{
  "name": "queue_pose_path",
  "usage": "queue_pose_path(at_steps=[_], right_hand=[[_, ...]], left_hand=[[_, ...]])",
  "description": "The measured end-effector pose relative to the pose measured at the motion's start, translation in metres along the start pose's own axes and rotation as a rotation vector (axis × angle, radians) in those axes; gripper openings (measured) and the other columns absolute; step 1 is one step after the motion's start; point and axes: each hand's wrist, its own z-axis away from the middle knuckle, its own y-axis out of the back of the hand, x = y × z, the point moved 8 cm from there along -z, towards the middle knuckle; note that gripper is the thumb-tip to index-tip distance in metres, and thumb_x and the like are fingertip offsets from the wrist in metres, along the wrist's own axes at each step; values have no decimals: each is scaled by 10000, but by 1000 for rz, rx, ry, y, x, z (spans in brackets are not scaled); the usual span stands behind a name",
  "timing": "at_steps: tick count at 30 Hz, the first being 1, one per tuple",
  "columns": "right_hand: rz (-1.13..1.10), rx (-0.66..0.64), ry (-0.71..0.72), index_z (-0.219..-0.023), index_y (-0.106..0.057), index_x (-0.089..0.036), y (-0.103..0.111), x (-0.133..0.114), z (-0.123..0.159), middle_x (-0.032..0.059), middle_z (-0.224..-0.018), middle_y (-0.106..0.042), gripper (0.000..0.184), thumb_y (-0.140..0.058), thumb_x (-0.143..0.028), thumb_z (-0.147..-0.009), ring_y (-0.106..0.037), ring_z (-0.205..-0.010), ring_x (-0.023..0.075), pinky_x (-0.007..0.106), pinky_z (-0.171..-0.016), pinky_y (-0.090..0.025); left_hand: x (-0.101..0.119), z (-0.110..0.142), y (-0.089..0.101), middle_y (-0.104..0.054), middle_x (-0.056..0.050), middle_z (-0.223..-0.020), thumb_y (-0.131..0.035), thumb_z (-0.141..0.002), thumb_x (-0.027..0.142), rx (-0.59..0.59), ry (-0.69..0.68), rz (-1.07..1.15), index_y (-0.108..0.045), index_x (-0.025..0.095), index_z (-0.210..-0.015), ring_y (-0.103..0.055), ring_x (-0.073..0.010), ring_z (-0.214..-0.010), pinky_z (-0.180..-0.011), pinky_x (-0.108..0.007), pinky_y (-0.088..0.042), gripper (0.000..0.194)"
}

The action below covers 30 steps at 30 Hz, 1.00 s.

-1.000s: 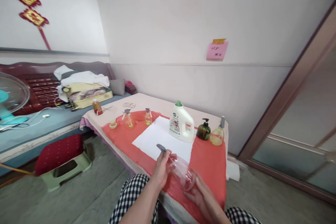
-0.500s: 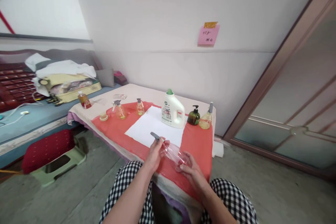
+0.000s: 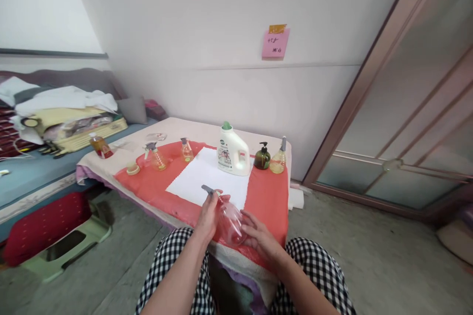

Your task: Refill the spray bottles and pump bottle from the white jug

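Note:
Over the table's near edge, a clear spray bottle (image 3: 231, 225) with a grey trigger head lies tilted between my hands, its base toward me. My left hand (image 3: 209, 215) grips it at the neck, just below the trigger. The fingers of my right hand (image 3: 258, 237) curl against its right side near the base. Beyond them, a white jug (image 3: 229, 153) with a green cap stands on a white sheet (image 3: 197, 174). To its right are a dark green pump bottle (image 3: 262, 158) and a spray bottle with yellowish liquid (image 3: 278, 162).
A red cloth (image 3: 268, 197) covers part of the table. Two spray bottles, one larger (image 3: 158, 160) and one smaller (image 3: 186, 151), a round tape roll (image 3: 133, 169) and an amber bottle (image 3: 100, 146) stand leftward. A red-topped stool (image 3: 48, 226) is on the floor at left.
The whole scene has shifted left as my view turned right. The spray bottle in my hands has swung so its base points more toward me. Both hands stay on it.

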Motion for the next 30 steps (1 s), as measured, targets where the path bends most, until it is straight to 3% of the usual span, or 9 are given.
queue_pose_path(at_steps=[2,5,8,12,15,20,23,27,30], right_hand=[[79,-15,2,-1264,-541,-234,-1,2,0,112,-1383,-501,671,-803,-367,-661,-627,-1060,270,467,-889,-516],[292,-27,91,-1293,-521,-223,-2,0,-1,115,-1381,-515,765,-826,-376,-608,-571,-1152,301,489,-983,-452],[564,19,225,-1352,-459,-185,-2,-5,1,135,-1358,-535,895,-846,-395,-572,-495,-1247,319,488,-1071,-366],[769,124,304,-1370,-435,-212,3,-6,2,118,-1340,-550,942,-849,-374,-540,-508,-1230,328,483,-1054,-383],[877,236,291,-1272,-520,-226,10,-8,3,92,-1228,-619,789,-813,-301,-542,-566,-1144,329,473,-1012,-417],[813,343,258,-1217,-529,-205,17,-20,7,95,-1208,-610,681,-734,-233,-569,-557,-1135,331,456,-1009,-413],[707,321,256,-1211,-515,-203,15,-22,8,95,-1232,-587,669,-722,-232,-575,-532,-1163,326,444,-1008,-414],[671,300,266,-1196,-518,-234,18,-17,6,86,-1204,-602,636,-749,-336,-611,-537,-1152,332,447,-997,-422],[725,315,292,-1178,-543,-264,21,-18,3,75,-1189,-615,624,-774,-403,-615,-525,-1161,345,450,-997,-420]], left_hand=[[1,-1,2,-702,-94,-884,-637,-804,585,16,-21,-45,-583,180,-1071,-625,-188,-779,-749,-314,-456,488],[0,0,3,-695,-77,-826,-632,-803,592,31,-43,-92,-590,180,-1054,-618,-181,-740,-718,-296,-450,484],[-8,6,-5,-699,-89,-846,-631,-811,577,-2,-27,-125,-597,177,-1060,-626,-193,-767,-727,-303,-452,472],[-10,10,-17,-704,-101,-863,-665,-789,562,-68,4,-78,-609,174,-1034,-634,-207,-766,-725,-319,-456,463],[18,-2,-7,-691,-82,-827,-711,-752,538,24,-60,85,-599,177,-984,-646,-205,-773,-737,-316,-457,444],[111,-39,33,-655,-61,-820,-644,-792,557,409,-367,323,-529,180,-920,-648,-172,-792,-777,-303,-452,415],[147,-64,30,-644,-52,-809,-613,-805,573,449,-476,330,-509,188,-923,-643,-167,-778,-761,-301,-455,416],[152,-89,23,-635,-50,-778,-615,-785,608,423,-539,245,-524,177,-929,-649,-180,-767,-765,-317,-462,464],[133,-98,41,-641,-51,-764,-610,-791,596,544,-469,215,-527,174,-925,-651,-182,-770,-761,-313,-459,451]])
